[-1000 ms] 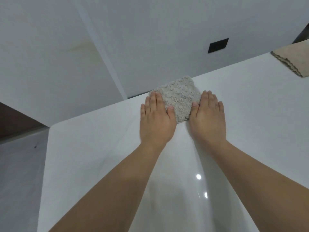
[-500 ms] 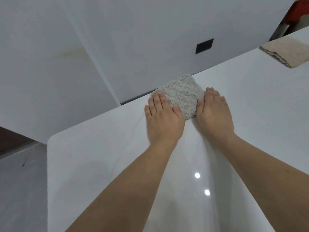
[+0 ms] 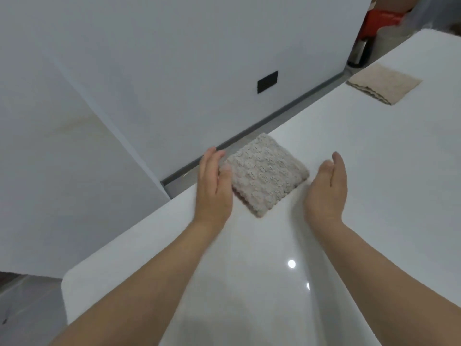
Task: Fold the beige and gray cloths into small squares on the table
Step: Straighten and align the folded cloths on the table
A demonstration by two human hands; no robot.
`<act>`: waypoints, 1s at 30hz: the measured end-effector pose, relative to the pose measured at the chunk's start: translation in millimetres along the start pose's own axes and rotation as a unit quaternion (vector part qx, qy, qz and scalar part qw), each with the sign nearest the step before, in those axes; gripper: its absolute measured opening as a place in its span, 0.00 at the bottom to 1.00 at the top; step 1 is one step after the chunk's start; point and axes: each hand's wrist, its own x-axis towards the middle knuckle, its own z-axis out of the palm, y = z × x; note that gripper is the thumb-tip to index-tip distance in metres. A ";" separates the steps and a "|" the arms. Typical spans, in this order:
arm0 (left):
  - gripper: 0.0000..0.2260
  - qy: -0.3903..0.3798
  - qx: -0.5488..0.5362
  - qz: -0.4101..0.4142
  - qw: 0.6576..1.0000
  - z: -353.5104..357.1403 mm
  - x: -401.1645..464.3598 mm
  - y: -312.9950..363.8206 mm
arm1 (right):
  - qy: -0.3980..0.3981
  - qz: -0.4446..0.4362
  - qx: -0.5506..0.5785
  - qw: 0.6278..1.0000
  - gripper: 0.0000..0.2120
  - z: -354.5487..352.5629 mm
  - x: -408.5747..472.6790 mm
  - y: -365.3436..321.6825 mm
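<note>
The gray cloth [image 3: 265, 172] lies folded into a small thick square near the far edge of the white table [image 3: 349, 171]. My left hand [image 3: 213, 186] stands on its edge against the cloth's left side, thumb touching the fabric. Just right of the cloth, my right hand [image 3: 328, 188] is also turned on its edge, palm facing the cloth, with a small gap between them. Neither hand holds anything. The beige cloth [image 3: 383, 84] rests folded flat at the table's far right.
A white wall with a black socket plate [image 3: 267, 81] rises right behind the table's far edge. A red object [image 3: 381, 17] and a dark cylinder [image 3: 359, 52] stand beyond the table's far right corner. The table's left edge drops to the floor [image 3: 30, 308].
Both hands have lifted off the gray cloth's top, where they pressed flat, and turned onto their edges at its two sides. The view has shifted, showing more of the beige cloth.
</note>
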 end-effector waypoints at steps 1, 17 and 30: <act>0.20 -0.038 -0.036 -0.012 0.999 -8.9 19.1 -3.7 | 0.025 0.029 0.043 0.998 0.23 7.2 -11.4 -4.7; 0.27 -0.374 -0.189 -0.094 0.903 8.9 112.6 -22.4 | 0.075 -0.056 0.015 0.996 0.29 85.6 -33.2 -10.1; 0.23 -0.430 0.142 0.127 0.882 3.1 115.4 -32.1 | 0.021 -0.099 -0.296 0.950 0.27 86.7 -26.0 -4.7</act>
